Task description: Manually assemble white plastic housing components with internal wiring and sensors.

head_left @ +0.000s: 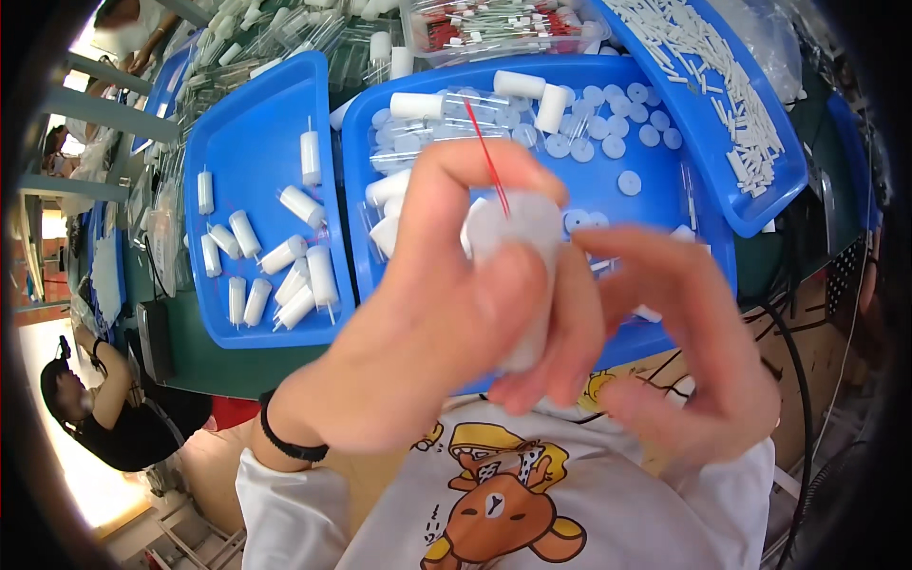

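My left hand [418, 323], with a black band at its wrist, is closed around a white cylinder [537, 217]. The cylinder stands roughly upright, its round end upward, and a thin red wire [489, 157] sticks up out of that end. My fingers cover much of its side. Just to the right, my right hand [708, 351] is blurred, with thumb and forefinger curved and spread apart. I see nothing between them. Behind my hands is a blue tray [356, 123] with white cylinders, clear plastic pieces and translucent round discs [613, 147].
At left, a blue tray [214, 152] holds several white cylinders with wires or pins. Another blue tray [774, 204] at far right holds small white tubes. A clear box [418, 43] of red-wired parts stands at the back. Someone in black [123, 418] is at far left.
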The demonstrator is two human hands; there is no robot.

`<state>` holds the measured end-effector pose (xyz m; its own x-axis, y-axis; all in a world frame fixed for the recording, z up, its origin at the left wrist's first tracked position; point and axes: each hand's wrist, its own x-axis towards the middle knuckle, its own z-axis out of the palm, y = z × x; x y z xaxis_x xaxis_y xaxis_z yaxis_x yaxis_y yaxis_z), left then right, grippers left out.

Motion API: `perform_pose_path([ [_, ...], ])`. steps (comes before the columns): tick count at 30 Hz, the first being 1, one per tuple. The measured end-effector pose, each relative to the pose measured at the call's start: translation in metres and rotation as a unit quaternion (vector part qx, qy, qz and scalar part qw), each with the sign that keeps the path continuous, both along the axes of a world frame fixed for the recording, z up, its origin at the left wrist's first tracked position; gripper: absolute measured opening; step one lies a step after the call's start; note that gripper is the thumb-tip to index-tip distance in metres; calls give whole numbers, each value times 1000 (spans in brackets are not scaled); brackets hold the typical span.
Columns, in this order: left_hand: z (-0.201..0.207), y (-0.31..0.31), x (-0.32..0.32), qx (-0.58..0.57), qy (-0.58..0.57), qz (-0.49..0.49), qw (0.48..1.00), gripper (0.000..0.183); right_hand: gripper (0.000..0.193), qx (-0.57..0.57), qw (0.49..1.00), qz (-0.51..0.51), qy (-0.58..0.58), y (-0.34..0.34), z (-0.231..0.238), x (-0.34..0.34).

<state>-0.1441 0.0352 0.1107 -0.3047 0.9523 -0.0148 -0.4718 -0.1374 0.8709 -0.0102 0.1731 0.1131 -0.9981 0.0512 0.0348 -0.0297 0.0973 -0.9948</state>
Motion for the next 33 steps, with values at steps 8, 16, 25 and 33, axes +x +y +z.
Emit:
perform_pose_path([
  [8,-26,-74,38,-124,-16,-246,961,28,52,-133,991,1,-6,-60,-67,63],
  [16,-111,-105,100,-227,-192,-92,950,21,43,-141,979,-82,-125,-102,-110,73],
  [25,-121,-79,119,-198,-157,61,966,24,56,-364,894,-199,-168,-132,-133,57],
  [33,-130,-64,141,-164,-169,192,953,26,45,-298,915,-156,-221,-115,-133,55],
])
